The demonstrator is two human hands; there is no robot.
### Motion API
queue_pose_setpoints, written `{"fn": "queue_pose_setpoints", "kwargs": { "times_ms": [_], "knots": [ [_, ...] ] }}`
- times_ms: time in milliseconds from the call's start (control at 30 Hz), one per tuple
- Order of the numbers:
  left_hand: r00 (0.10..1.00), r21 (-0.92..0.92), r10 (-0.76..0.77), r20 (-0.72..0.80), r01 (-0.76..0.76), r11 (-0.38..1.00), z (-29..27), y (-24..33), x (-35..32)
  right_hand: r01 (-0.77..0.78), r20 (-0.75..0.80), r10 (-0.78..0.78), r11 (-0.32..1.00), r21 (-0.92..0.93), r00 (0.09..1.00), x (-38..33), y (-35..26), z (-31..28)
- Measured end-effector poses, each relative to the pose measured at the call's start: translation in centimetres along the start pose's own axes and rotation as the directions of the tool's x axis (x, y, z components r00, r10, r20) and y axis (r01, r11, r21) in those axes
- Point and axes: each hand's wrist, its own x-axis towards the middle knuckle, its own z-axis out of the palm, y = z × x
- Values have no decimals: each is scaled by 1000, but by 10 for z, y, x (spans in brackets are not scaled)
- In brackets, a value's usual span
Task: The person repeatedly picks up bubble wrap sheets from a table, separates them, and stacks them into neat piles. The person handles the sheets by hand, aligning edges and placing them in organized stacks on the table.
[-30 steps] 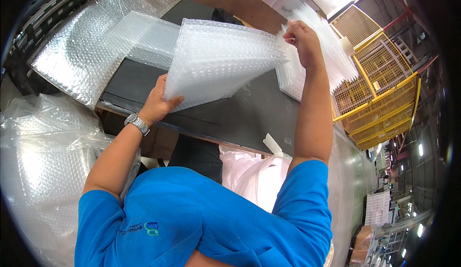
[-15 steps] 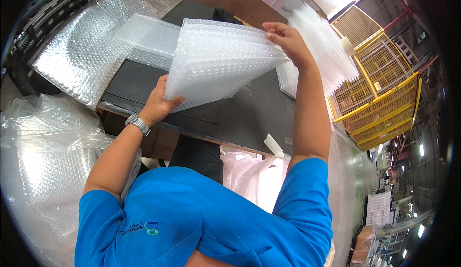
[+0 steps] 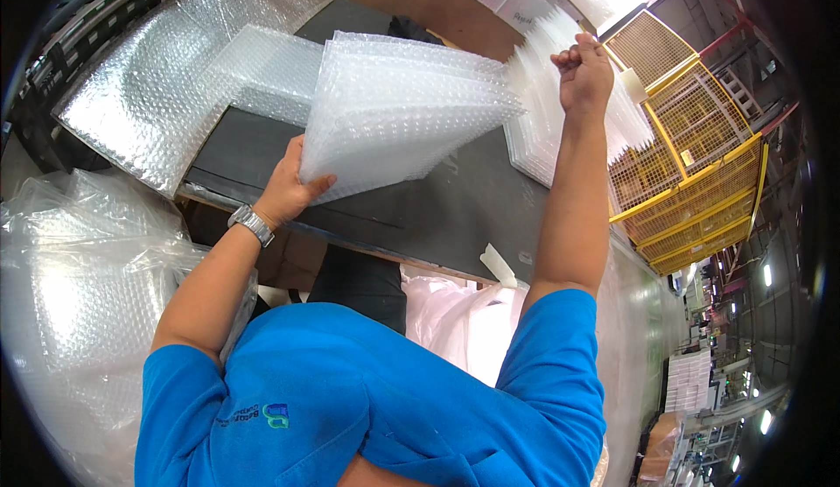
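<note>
My left hand [image 3: 293,185] grips the lower left corner of a sheaf of bubble wrap bags [image 3: 385,128], thumb on the near face and fingers behind. The clear sheaf stands tilted over the dark table, its layers fanned apart along the upper right side. My right hand [image 3: 584,76] is raised to the right of the sheaf, apart from it, with its fingers curled in and nothing visible in them. Behind and below that hand lies a tall stack of translucent white bags [image 3: 542,141] with jagged edges.
Large bubble wrap sheets [image 3: 157,76] cover the left of the dark table [image 3: 350,216]. A plastic bag of bubble wrap [image 3: 87,286] bulges at lower left. A white strip [image 3: 499,266] lies at the near edge. Yellow mesh fencing [image 3: 691,154] stands at right.
My right hand has left the sheaf's upper right edge and moved right and slightly up, its fingers curling in. My left hand still holds the sheaf, almost unmoved; its top layers have sprung slightly apart.
</note>
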Motion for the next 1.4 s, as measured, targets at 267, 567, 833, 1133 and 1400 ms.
{"fn": "queue_pose_setpoints", "kwargs": {
  "times_ms": [267,567,833,1133,1400],
  "knots": [
    [1000,6,-8,-11,8,1000,1,-3,0,37,298,155,834,-551,942,-25,3,12],
    [999,-23,33,10,-32,999,0,-3,-1,68,393,209,809,-584,895,-34,34,26],
    [1000,-78,4,17,-3,997,-1,-5,-1,-169,26,170,985,-28,985,-27,21,21],
    [999,-68,-30,-45,27,997,-2,-5,-1,-17,21,21,989,-149,1000,-53,-2,11],
    [899,-957,-430,-88,44,288,-20,50,11,-299,44,303,951,-82,952,-147,71,-8]
  ]
}}
